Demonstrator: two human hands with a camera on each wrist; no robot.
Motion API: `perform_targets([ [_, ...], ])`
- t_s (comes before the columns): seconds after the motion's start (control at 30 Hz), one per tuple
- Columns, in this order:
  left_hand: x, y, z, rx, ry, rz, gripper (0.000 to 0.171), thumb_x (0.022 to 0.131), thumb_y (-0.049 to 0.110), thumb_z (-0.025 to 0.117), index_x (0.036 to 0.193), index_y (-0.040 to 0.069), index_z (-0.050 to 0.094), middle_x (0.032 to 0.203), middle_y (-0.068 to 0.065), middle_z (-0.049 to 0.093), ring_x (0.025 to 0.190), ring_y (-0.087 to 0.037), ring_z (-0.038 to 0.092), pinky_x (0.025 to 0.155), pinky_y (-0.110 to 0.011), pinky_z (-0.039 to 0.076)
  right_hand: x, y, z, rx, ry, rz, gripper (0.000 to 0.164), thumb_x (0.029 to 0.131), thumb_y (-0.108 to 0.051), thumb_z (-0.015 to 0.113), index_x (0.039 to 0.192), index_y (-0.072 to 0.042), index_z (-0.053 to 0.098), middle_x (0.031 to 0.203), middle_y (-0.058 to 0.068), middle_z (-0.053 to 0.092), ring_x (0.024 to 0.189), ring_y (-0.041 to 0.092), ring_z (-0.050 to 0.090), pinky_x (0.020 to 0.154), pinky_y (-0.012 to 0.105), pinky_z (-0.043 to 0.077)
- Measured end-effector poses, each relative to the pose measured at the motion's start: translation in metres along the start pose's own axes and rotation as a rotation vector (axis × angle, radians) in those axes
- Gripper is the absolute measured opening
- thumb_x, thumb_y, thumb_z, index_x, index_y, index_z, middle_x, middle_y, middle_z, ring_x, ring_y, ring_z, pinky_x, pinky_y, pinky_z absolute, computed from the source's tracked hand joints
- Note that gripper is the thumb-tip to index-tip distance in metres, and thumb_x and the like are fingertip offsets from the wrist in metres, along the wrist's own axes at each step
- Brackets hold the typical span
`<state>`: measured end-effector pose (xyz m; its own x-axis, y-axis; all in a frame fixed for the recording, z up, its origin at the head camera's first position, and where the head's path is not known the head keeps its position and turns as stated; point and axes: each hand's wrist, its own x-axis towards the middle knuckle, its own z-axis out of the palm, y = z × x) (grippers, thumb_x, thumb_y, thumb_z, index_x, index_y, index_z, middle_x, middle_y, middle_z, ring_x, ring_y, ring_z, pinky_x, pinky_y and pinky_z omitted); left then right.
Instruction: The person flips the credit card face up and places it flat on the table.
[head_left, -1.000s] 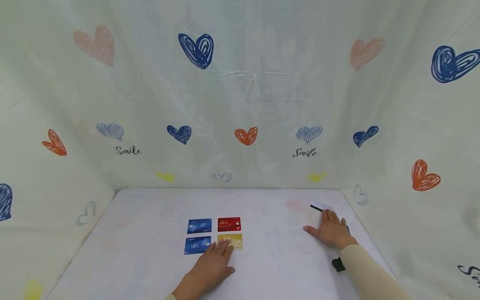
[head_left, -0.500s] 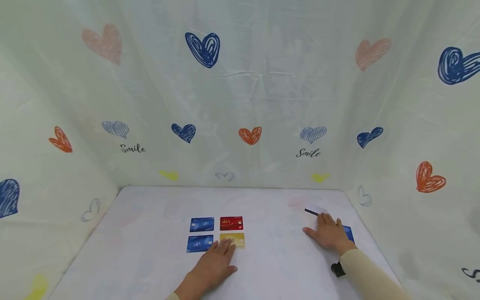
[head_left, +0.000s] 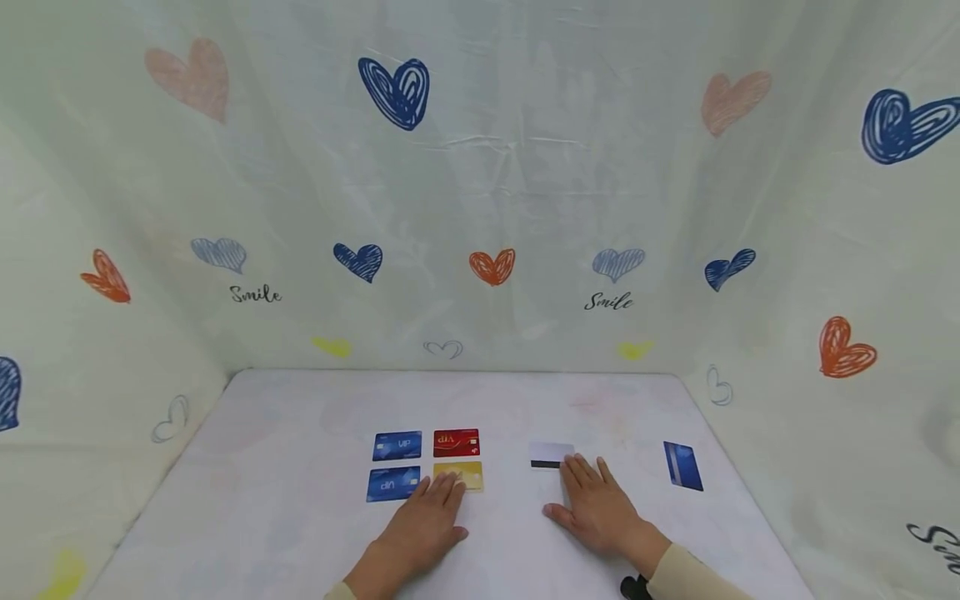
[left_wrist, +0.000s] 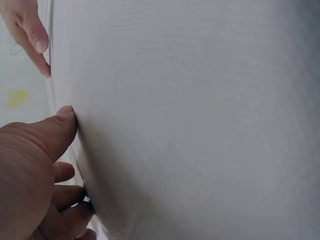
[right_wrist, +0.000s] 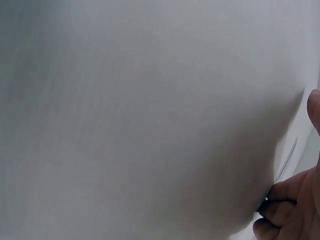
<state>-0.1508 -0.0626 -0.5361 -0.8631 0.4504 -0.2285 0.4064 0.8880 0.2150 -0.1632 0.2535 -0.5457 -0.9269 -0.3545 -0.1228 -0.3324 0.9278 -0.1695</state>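
My left hand (head_left: 422, 523) rests on the table with its fingertips on the lower right part of a gold card (head_left: 467, 473). Beside and behind that card lie a red VIP card (head_left: 456, 442) and two blue VIP cards, one upper blue card (head_left: 397, 446) and one lower blue card (head_left: 392, 484). Together they form a two-by-two block. The straight fingers of my right hand (head_left: 600, 510) touch the right end of a pale card (head_left: 551, 452) with a black stripe along its near edge. In the right wrist view, this card (right_wrist: 287, 159) shows as a thin edge at the fingertips.
Another blue card (head_left: 682, 466) with a pale stripe lies alone near the right edge of the white table (head_left: 300, 408). A heart-printed curtain (head_left: 480, 192) encloses the table at the back and sides. A black object (head_left: 634, 587) shows at the right wrist.
My right hand has slid the pale striped card leftward from the right side toward the card block, turning it straighter. The lone blue card is now uncovered. My left hand has stayed in place.
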Motion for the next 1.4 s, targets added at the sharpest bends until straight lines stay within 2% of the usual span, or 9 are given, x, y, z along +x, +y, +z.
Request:
perform_targets([
  [0.27,0.003,0.007,0.002,0.042,0.013,0.045,0.070,0.102,0.048,0.065,0.159,0.013,0.046,0.168,-0.007,0.041,0.158,-0.027,0.035,0.127,-0.054,0.029,-0.009,-0.014,0.002,-0.020,0.009,-0.017,0.082,0.105,-0.059,0.053,0.152,0.007,0.048,0.162,0.023,0.045,0.154,0.041,0.038,0.126,0.066,0.020],
  [0.4,0.008,0.022,0.003,0.078,0.021,0.089,0.066,0.104,0.047,0.062,0.159,0.015,0.047,0.167,-0.003,0.044,0.158,-0.022,0.036,0.127,-0.051,0.031,-0.016,-0.026,0.002,-0.029,0.018,-0.052,0.080,0.105,-0.059,0.054,0.151,0.006,0.050,0.161,0.023,0.047,0.153,0.040,0.040,0.126,0.066,0.021],
  [0.57,0.018,0.047,0.004,0.108,0.030,0.174,0.062,0.106,0.047,0.059,0.159,0.017,0.048,0.168,0.002,0.043,0.158,-0.017,0.036,0.127,-0.047,0.031,-0.020,-0.045,0.003,-0.132,0.071,-0.089,0.075,0.104,-0.057,0.056,0.147,0.004,0.056,0.156,0.020,0.054,0.149,0.036,0.047,0.124,0.061,0.030],
  [0.7,0.025,0.057,0.005,0.133,0.044,0.219,0.060,0.106,0.047,0.057,0.158,0.017,0.050,0.167,0.001,0.044,0.157,-0.017,0.037,0.127,-0.046,0.033,-0.020,-0.052,0.002,-0.190,0.087,-0.137,0.072,0.105,-0.056,0.055,0.146,0.003,0.059,0.153,0.018,0.058,0.147,0.034,0.050,0.122,0.060,0.033],
  [0.8,0.027,0.060,0.005,0.139,0.024,0.212,0.060,0.106,0.048,0.058,0.157,0.018,0.051,0.166,0.002,0.045,0.157,-0.016,0.037,0.127,-0.047,0.033,-0.018,-0.048,-0.001,-0.201,0.097,-0.174,0.065,0.104,-0.053,0.058,0.142,0.000,0.063,0.148,0.014,0.063,0.143,0.032,0.055,0.121,0.065,0.033],
  [0.97,0.029,0.061,0.003,0.158,0.010,0.210,0.060,0.103,0.050,0.062,0.155,0.020,0.055,0.163,0.004,0.049,0.155,-0.017,0.041,0.126,-0.049,0.034,-0.008,-0.027,-0.007,-0.117,0.157,-0.186,0.053,0.095,-0.043,0.076,0.131,-0.004,0.069,0.131,0.009,0.069,0.125,0.030,0.063,0.114,0.068,0.040],
  [1.1,0.035,0.061,0.000,0.184,0.090,0.207,0.056,0.099,0.050,0.069,0.146,0.020,0.063,0.152,0.003,0.060,0.147,-0.019,0.052,0.121,-0.052,0.041,0.006,-0.013,-0.009,-0.042,0.136,-0.169,0.059,0.091,-0.045,0.081,0.132,-0.006,0.066,0.129,0.007,0.066,0.117,0.027,0.062,0.103,0.057,0.052],
  [1.27,0.046,0.057,-0.002,0.199,0.225,0.144,0.055,0.094,0.054,0.075,0.139,0.021,0.069,0.135,0.000,0.069,0.129,-0.022,0.059,0.112,-0.048,0.049,0.022,-0.008,-0.011,-0.029,0.121,-0.180,0.058,0.087,-0.046,0.084,0.129,-0.009,0.067,0.126,0.004,0.066,0.111,0.023,0.061,0.090,0.049,0.053],
  [1.4,0.053,0.052,0.003,0.180,0.240,0.074,0.064,0.089,0.062,0.077,0.136,0.020,0.069,0.127,-0.003,0.068,0.117,-0.025,0.056,0.101,-0.048,0.049,0.028,-0.009,-0.010,-0.024,0.113,-0.199,0.055,0.084,-0.045,0.086,0.124,-0.010,0.070,0.121,0.002,0.066,0.106,0.021,0.061,0.084,0.045,0.051],
])
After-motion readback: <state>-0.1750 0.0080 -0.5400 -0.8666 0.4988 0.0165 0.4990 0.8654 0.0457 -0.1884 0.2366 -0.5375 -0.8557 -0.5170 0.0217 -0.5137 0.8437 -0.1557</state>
